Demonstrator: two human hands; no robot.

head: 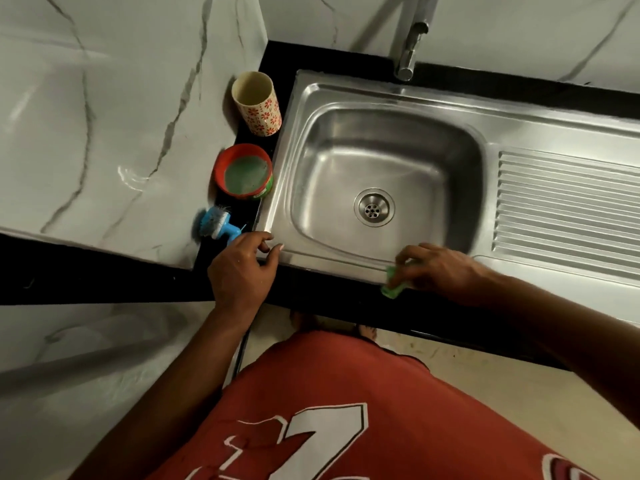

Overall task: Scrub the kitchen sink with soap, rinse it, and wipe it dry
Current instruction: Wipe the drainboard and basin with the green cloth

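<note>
On the near rim of the rectangular stainless-steel sink the right hand clutches a small green sponge, while the left hand, fingers loosely curled around nothing, rests at the sink's near left corner.

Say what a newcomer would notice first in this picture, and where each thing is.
The shiny steel sink fills the middle. At its front rim the right hand grips a green sponge. Left of the sink stand a red soap tub and a floral cup.
</note>
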